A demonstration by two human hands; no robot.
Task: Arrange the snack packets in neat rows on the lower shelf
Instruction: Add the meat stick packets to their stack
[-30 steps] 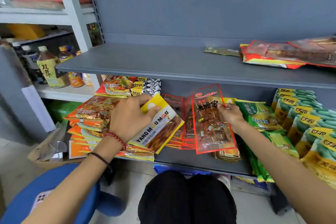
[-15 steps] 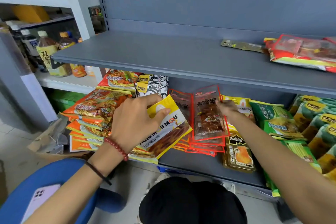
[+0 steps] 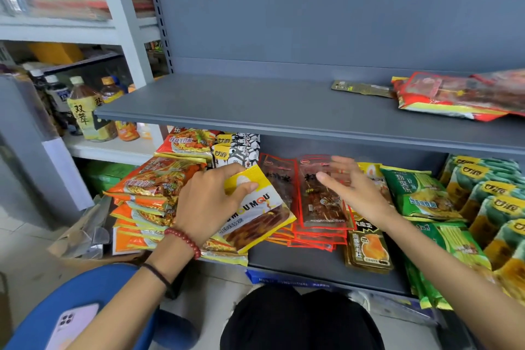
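My left hand (image 3: pixel 211 202) grips the top edge of a yellow packet (image 3: pixel 255 213) that leans over the orange noodle packets (image 3: pixel 150 187) on the lower shelf (image 3: pixel 312 264). A clear red-edged skewer packet (image 3: pixel 321 202) lies on top of a stack of the same packets at the shelf's middle. Just above and right of it hovers my right hand (image 3: pixel 358 190), fingers spread and blurred, holding nothing. Green packets (image 3: pixel 417 193) lie to the right, and a dark gold packet (image 3: pixel 368 247) sits near the front edge.
The upper grey shelf (image 3: pixel 255 111) carries red packets (image 3: pixel 460 96) and a flat card (image 3: pixel 360 88) at the right. Rows of green-and-yellow bags (image 3: pixel 494 202) fill the far right. Drink bottles (image 3: pixel 88 111) stand on the left rack. A blue stool (image 3: pixel 85 307) with a phone (image 3: pixel 74 324) is at bottom left.
My right hand has let go of the red-edged packet, which now lies on the stack, and its fingers have opened. My left hand still holds the yellow packet.
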